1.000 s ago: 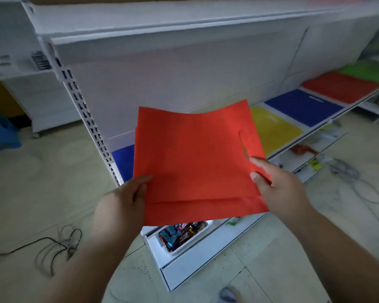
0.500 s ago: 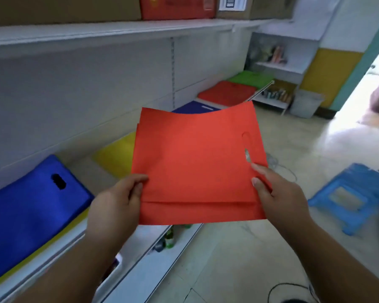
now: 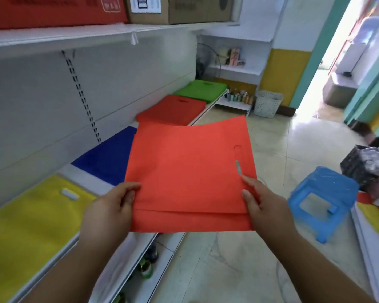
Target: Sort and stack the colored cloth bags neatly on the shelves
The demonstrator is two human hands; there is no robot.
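Observation:
I hold a flat red cloth bag (image 3: pixel 190 173) out in front of me, over the shelf's front edge. My left hand (image 3: pixel 108 208) pinches its lower left edge, thumb on top. My right hand (image 3: pixel 264 204) pinches its lower right edge, just below the handle cut-out. On the white shelf (image 3: pixel 83 178) lie stacks of bags in a row: yellow (image 3: pixel 29 224) nearest, then blue (image 3: pixel 109 158), red (image 3: pixel 173 109) and green (image 3: pixel 200 89) farthest.
Cardboard boxes (image 3: pixel 179 6) sit on the upper shelf. A blue plastic stool (image 3: pixel 322 200) stands on the tiled floor to the right, with a dark bundle (image 3: pixel 368 165) behind it. A white basket (image 3: pixel 267 103) stands at the aisle's end. Bottles sit on the bottom shelf.
My view has swung to the right along the shelf, and the red and green stacks are now nearer. Both hands keep the same grip on the red bag.

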